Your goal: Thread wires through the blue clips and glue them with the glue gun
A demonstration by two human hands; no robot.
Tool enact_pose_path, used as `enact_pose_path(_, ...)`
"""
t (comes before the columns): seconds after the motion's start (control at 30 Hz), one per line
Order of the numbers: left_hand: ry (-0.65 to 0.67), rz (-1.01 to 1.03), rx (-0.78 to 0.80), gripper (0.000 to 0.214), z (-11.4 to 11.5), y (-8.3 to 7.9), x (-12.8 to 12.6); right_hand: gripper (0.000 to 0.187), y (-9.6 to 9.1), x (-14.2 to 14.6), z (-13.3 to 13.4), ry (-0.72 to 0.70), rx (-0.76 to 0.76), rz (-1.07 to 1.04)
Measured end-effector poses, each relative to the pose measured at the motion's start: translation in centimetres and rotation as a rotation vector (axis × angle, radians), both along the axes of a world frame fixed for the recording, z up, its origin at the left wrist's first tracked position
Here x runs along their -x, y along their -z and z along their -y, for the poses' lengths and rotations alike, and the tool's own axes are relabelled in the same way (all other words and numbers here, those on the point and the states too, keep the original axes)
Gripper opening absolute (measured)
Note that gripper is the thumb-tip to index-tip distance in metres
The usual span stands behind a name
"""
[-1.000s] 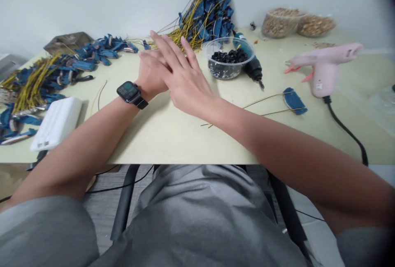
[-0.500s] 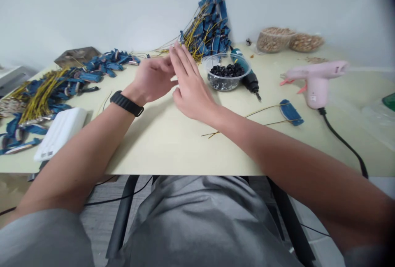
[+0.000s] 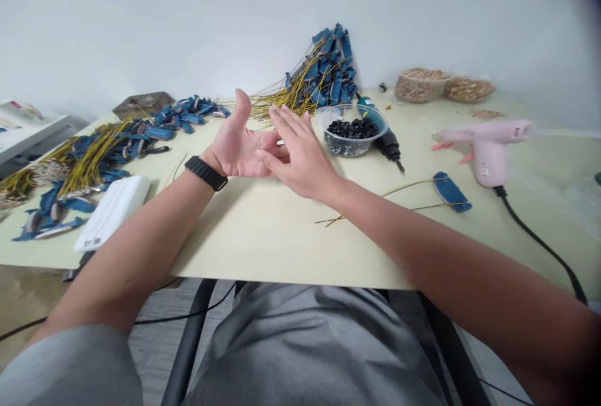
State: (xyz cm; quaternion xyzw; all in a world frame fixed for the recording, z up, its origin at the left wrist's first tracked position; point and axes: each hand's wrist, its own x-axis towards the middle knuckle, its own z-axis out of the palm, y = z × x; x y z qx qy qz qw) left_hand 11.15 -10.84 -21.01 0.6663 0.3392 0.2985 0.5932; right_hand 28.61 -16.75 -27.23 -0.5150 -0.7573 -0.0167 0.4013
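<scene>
The pale desk [image 3: 253,243] carries a bowl [image 3: 345,148] and pink glue gun [image 3: 491,143] either side of the blue piece [image 3: 451,193], at right: long axis far-left to near-right, wires [image 3: 407,185] pointing left, partly covered by the right forearm [image 3: 389,231]. Left grip [image 3: 244,152] and right grip [image 3: 307,163], released, touch.

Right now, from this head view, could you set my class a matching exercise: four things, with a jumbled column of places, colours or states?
1. left hand
2. glue gun
3. right hand
4. black pieces

A. inside the clear round tub
B. back showing
C. palm showing, thumb raised
D. pink

Pairs: 1-C, 2-D, 3-B, 4-A
</scene>
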Motion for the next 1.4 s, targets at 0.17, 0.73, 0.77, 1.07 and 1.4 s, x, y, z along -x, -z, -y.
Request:
enact_pose_path(0.17,0.319,-0.081,0.283,0.132,-0.7,0.0,0.2,0.067,-0.8,0.1,1.0,-0.009,0.024,0.008)
enact_pose_path(0.73,0.489,-0.68,-0.16,0.117,-4.7,-5.7,4.5,0.036,-1.8,0.7,2.2,0.006,-0.047,-0.04)
enact_pose_path(0.77,0.319,-0.812,-0.305,0.086,-5.2,-6.5,5.6,0.037,-2.1,0.7,2.3,0.009,-0.06,-0.028)
enact_pose_path(1.07,-0.262,-1.582,-0.28,0.038,-10.5,-6.4,12.7,0.034,-7.6,-1.3,5.8,0.14,0.259,0.307)
enact_pose_path(1.4,-0.206,-1.5,-0.196,0.031,-16.5,-0.8,15.3,0.031,-5.6,-3.5,8.1,0.188,0.29,0.263)
